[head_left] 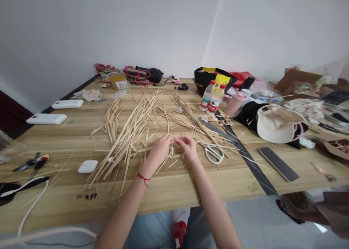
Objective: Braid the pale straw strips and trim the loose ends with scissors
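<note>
A small braided straw piece [175,155] lies on the wooden table [174,190] between my two hands. My left hand [163,145], with a red string on its wrist, has its fingers closed at the top of the braid, on the straw. Close beside it, my right hand [187,144] pinches at the same spot; thumb and forefinger meet on the straw. Loose straw strips [136,123] spread over the table to the left and beyond the hands. Scissors [213,153] with pale green handles rest just right of my right hand.
Two water bottles [215,100], a pink cup [235,103] and a cream cap [279,123] stand or lie at the right. A phone [278,163] is nearer. An earbud case [88,166] and white power banks [46,119] are left. Someone's foot [290,212] shows lower right.
</note>
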Demonstrator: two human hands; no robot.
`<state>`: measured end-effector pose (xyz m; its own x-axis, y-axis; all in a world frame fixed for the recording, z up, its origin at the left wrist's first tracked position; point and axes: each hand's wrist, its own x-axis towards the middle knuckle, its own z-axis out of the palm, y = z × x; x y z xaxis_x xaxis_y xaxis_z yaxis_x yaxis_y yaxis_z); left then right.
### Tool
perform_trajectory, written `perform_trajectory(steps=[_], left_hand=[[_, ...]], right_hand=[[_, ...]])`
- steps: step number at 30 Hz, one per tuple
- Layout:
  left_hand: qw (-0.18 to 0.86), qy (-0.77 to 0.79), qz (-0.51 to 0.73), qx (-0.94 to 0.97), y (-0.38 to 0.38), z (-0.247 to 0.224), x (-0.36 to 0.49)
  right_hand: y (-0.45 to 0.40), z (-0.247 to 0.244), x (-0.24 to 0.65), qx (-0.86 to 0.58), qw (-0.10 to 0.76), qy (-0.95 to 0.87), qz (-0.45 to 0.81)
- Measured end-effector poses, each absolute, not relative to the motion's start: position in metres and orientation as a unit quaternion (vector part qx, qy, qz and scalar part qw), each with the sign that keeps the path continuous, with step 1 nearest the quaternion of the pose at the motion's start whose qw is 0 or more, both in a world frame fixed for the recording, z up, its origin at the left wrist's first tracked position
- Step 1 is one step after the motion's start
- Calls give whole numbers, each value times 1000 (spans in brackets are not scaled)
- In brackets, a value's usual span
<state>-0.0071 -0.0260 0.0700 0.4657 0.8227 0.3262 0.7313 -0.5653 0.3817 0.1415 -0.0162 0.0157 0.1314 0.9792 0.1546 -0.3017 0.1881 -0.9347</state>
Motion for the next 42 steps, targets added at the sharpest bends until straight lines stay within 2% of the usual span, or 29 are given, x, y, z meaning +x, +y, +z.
perform_trajectory(steps=[7, 18, 21, 26, 29, 33, 42], left_hand=[[100, 403, 234, 879, -13, 82, -17], [63, 229, 138, 962, 18, 104, -26], [128, 228, 148, 954, 24, 103, -24], [353, 271, 162, 881, 36, 87, -25], [438, 277, 203, 831, 40, 73, -25], [492, 279, 274, 778, 40, 55, -21], [519, 306, 358, 713, 26, 39, -13]], right_hand=[[-18, 22, 143, -406, 616, -467, 487], [-15, 18, 144, -388, 600, -486, 503], [-15, 18, 146, -373, 603, -481, 516], [-18, 22, 150, -376, 596, -477, 526], [-18, 23, 150, -379, 602, -468, 524], [-18, 23, 149, -382, 624, -447, 515], [-17, 21, 145, -384, 662, -423, 485]])
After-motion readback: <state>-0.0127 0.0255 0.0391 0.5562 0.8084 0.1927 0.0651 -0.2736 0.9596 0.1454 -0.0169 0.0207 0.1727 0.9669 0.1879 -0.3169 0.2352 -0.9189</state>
